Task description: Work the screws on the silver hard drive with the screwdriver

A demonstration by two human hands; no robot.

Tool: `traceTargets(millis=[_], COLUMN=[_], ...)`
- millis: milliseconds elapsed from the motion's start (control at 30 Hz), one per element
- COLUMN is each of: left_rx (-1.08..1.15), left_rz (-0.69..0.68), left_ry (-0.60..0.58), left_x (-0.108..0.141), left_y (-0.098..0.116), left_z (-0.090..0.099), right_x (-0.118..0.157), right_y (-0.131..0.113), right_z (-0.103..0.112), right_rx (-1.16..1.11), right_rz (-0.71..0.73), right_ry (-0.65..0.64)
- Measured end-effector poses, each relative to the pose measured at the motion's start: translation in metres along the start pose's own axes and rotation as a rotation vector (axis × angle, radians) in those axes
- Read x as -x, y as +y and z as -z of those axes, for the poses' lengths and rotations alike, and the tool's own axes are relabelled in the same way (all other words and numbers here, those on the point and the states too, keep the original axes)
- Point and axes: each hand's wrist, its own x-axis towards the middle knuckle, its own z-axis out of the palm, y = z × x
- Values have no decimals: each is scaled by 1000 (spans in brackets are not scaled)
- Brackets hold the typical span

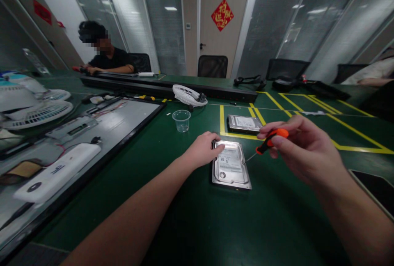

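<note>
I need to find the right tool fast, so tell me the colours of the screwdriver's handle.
Orange and black; the head view shows the handle best.

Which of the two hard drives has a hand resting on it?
The nearer hard drive, under the left hand, with the screwdriver's tip at its edge; the other lies beyond it, untouched.

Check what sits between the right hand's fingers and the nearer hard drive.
The head view shows the screwdriver, held in the right hand, its shaft spanning to the nearer hard drive's edge.
</note>
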Motion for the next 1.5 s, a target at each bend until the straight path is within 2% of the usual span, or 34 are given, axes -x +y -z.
traceTargets(millis=[133, 367, 733, 967, 1267, 1500], left_rx=[-2, -5, -4, 0, -5, 4], left_rz=[11, 17, -10, 6, 24, 3], left_ry=[-6, -18, 4, -11, -21, -8], left_x=[0, 0, 0, 0, 1, 0], left_y=[0, 2, -1, 0, 2, 1], left_z=[0, 1, -1, 0, 2, 0], right_x=[1, 1, 1, 2, 1, 2], right_y=[0, -5, -1, -3, -3, -5], right_z=[0, 0, 0, 0, -2, 0], right_rx=[3, -102, -11, -36, 19, -89], right_rz=[4, -95, -5, -100, -22, -110], right_ry=[10, -41, -10, -20, 35, -35])
